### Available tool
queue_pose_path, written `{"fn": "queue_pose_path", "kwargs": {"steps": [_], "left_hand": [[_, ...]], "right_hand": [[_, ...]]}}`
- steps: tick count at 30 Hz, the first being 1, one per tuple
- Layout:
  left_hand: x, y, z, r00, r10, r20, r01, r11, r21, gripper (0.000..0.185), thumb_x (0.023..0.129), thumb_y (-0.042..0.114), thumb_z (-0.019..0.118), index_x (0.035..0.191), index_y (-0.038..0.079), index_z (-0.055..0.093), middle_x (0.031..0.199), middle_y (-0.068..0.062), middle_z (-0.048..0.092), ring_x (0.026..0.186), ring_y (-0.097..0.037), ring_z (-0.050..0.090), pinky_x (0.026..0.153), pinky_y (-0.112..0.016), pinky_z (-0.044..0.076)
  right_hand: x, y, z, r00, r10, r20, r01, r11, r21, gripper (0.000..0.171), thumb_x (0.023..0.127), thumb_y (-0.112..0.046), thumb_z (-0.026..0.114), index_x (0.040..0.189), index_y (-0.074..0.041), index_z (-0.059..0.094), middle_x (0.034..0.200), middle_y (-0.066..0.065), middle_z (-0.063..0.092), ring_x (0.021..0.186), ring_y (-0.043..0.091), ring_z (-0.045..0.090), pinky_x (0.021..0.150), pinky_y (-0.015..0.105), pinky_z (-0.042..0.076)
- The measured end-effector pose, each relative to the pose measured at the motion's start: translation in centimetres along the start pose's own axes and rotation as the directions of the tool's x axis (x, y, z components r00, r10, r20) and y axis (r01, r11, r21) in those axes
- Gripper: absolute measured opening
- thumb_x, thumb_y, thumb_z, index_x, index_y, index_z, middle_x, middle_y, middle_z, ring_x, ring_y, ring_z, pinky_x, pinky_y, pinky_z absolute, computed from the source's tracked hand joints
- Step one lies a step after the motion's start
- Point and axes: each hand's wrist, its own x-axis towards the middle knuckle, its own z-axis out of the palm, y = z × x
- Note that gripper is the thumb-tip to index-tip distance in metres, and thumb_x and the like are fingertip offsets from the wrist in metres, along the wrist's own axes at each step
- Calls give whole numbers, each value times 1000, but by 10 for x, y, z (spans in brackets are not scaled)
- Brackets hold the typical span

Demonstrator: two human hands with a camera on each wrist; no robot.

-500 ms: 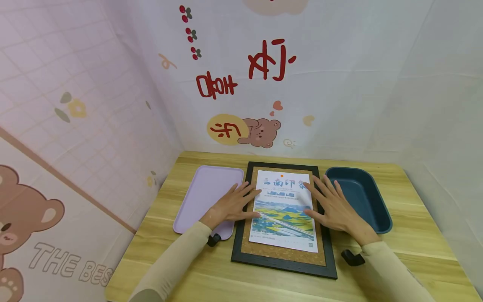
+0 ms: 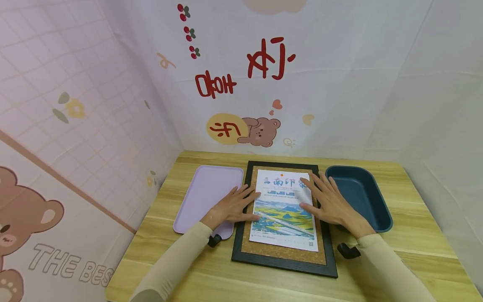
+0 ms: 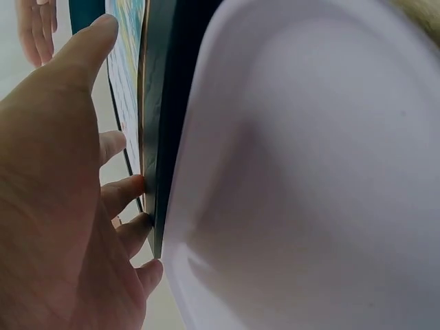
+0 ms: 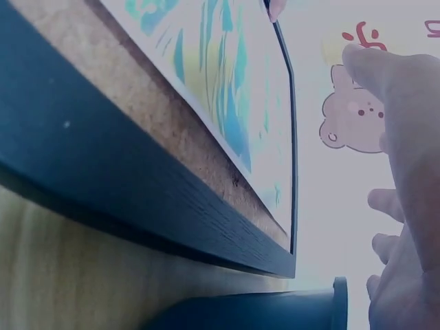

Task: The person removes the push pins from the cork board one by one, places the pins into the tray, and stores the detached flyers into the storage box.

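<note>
A cork board [image 2: 279, 253] in a black frame lies on the wooden table. On it lies a printed sheet [image 2: 283, 197] with a landscape picture and an orange dot, perhaps a pin, at its top. My left hand [image 2: 235, 205] spreads straight fingers over the board's left edge, fingertips at the sheet's left side. In the left wrist view, its fingers [image 3: 122, 194] are by the frame's side. My right hand [image 2: 332, 203] reaches over the right edge with fingers extended above the sheet. In the right wrist view, that hand [image 4: 412, 165] hovers apart from the board. Neither hand holds anything.
A lilac tray [image 2: 209, 188] lies left of the board, partly under my left hand. A dark blue bin [image 2: 364, 197] stands at the right, close to my right forearm. Printed cloth walls [image 2: 339, 84] close off the table's back and sides.
My right hand has shifted slightly left and up over the sheet. The left hand, sheet and board look nearly the same.
</note>
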Motion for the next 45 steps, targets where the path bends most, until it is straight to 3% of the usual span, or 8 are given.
{"fn": "queue_pose_path", "kwargs": {"steps": [10, 18, 28, 35, 45], "left_hand": [[2, 2, 3, 1000, -7, -3, 7, 999, 43, 97, 102, 81, 64, 179, 29, 36, 190, -8, 24, 178, -39, 19, 140, -70, 25], [2, 1, 3, 1000, -3, -10, 3, 1000, 2, 98, 101, 78, 69, 178, 27, 38, 190, -10, 25, 178, -42, 20, 140, -69, 27], [4, -1, 2, 1000, 5, 2, -5, 999, -40, 98, 102, 75, 70, 179, 25, 35, 190, -13, 24, 179, -42, 15, 139, -71, 28], [6, -2, 4, 1000, 5, 17, -4, 998, -69, 98, 103, 74, 69, 181, 26, 32, 191, -10, 19, 180, -40, 11, 139, -72, 26], [4, -2, 2, 999, -7, 33, 10, 996, -87, 99, 103, 74, 70, 181, 27, 31, 192, -8, 16, 180, -39, 8, 140, -71, 24]], "right_hand": [[19, 3, 1, 1000, 1, 11, -1, 1000, 5, 85, 106, -51, 76, 175, -15, 43, 184, 28, 29, 173, 59, 16, 136, 81, 14], [37, 4, 5, 999, -37, -5, 37, 997, 68, 78, 107, -40, 77, 171, -7, 47, 178, 32, 38, 169, 64, 22, 133, 85, 17], [53, 8, 6, 999, -33, -19, 33, 999, 35, 78, 105, -35, 82, 168, -2, 50, 173, 34, 44, 164, 66, 31, 128, 87, 28], [60, 11, 6, 1000, -3, 15, 3, 999, 48, 77, 106, -32, 81, 170, -5, 49, 175, 32, 42, 165, 64, 31, 130, 87, 25], [77, 9, 11, 1000, 25, 12, -27, 992, 125, 66, 108, -25, 79, 164, 1, 54, 170, 34, 49, 159, 58, 44, 128, 79, 37]]}}
